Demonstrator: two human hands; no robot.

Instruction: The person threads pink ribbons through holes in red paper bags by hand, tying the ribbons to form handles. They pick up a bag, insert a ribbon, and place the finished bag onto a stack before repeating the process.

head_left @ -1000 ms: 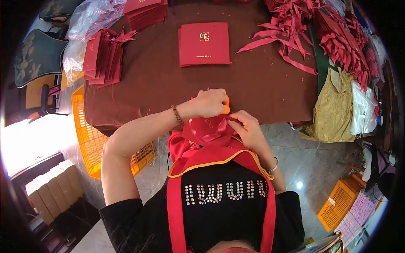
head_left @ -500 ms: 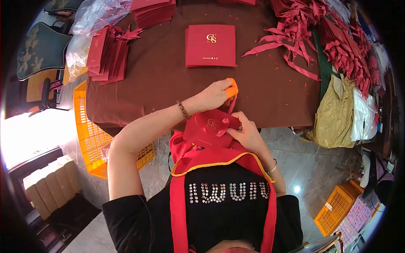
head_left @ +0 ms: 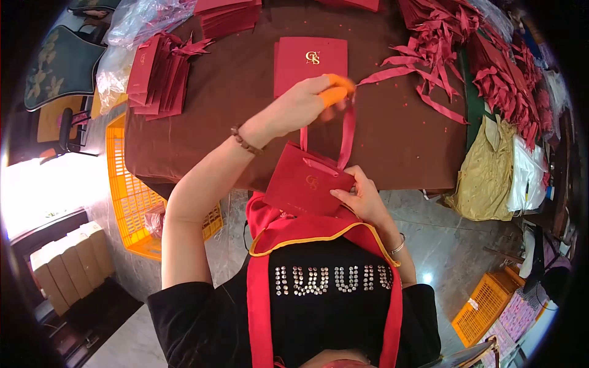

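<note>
My left hand (head_left: 304,105), with orange covers on its fingers, is closed on a red ribbon handle (head_left: 347,136) and holds it up in a loop over the table edge. The ribbon runs down to a small red paper gift bag (head_left: 300,184) with a gold logo, tilted in front of my apron. My right hand (head_left: 365,195) grips the bag's right side, thumb on the front and the other fingers partly hidden behind it. Another ribbon lies across the bag's front near its top edge. Beyond my left hand lies a flat stack of red bags (head_left: 310,52).
Upright red bags (head_left: 156,83) stand at the table's left, near more red stacks (head_left: 230,18). Bags with loose ribbons (head_left: 435,46) heap at the right. An orange crate (head_left: 132,190) is below left; a gold bag (head_left: 485,168) hangs beside the brown-covered table (head_left: 233,110).
My left hand has moved up and away from my body, drawing the ribbon handle into a tall loop. My right hand stays on the bag, whose front now shows more fully.
</note>
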